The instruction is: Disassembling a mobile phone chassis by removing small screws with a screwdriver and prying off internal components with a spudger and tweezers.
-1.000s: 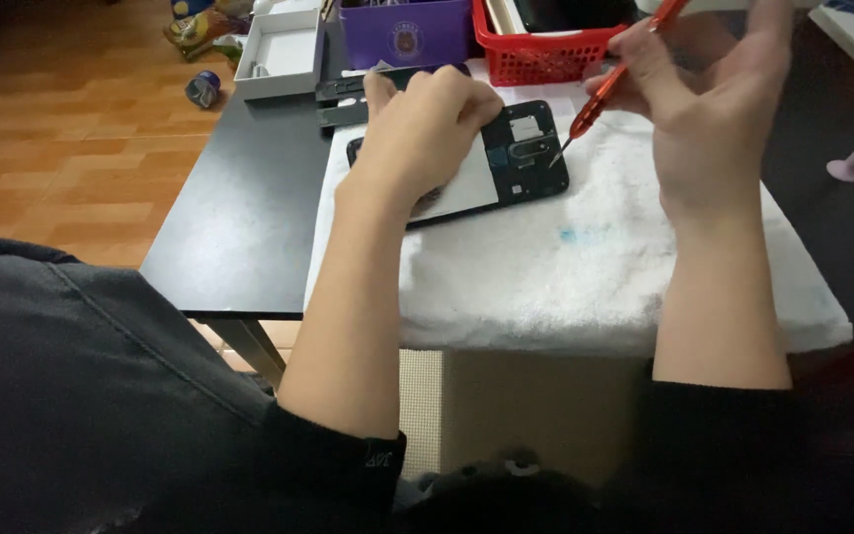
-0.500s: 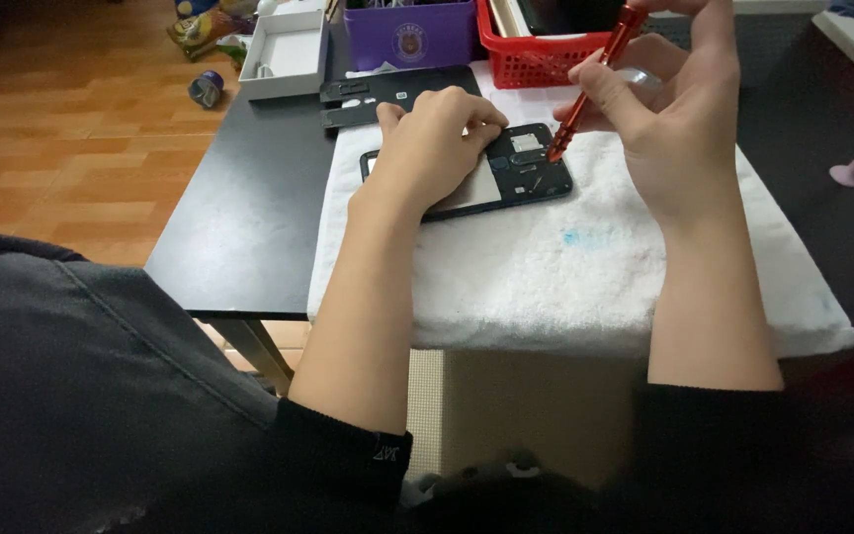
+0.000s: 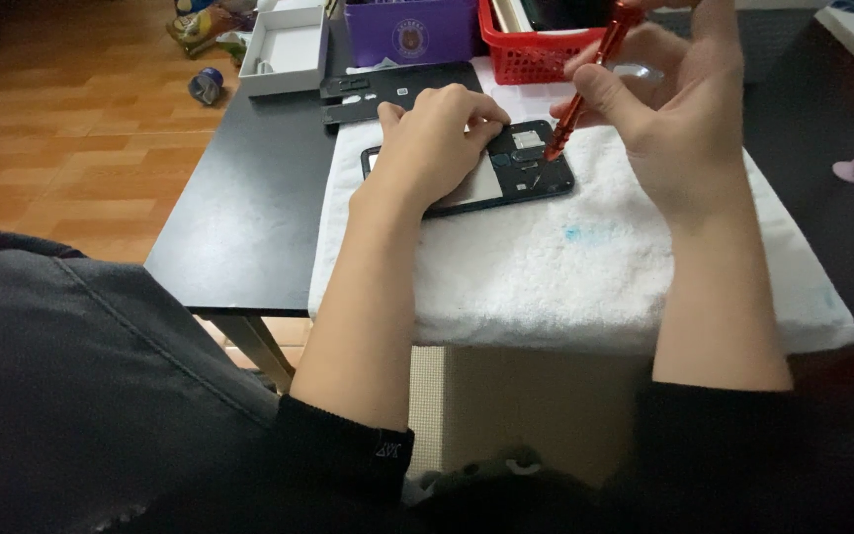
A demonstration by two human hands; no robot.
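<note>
An opened black phone (image 3: 531, 168) lies back-up on a white towel (image 3: 585, 267), its inner parts exposed. My left hand (image 3: 432, 148) presses down on the phone's left half and holds it in place. My right hand (image 3: 679, 119) grips a red screwdriver (image 3: 585, 84) near its top. The shaft slants down to the left, and its tip rests on the phone's upper right part.
The towel covers the right side of a small black table (image 3: 249, 218). Behind the phone lie a black back cover (image 3: 397, 87), a white box (image 3: 289, 44), a purple box (image 3: 412, 30) and a red basket (image 3: 536, 49). Wooden floor lies to the left.
The view has shifted slightly and the screwdriver stands a bit more upright. Both hands stay on the phone and the tool.
</note>
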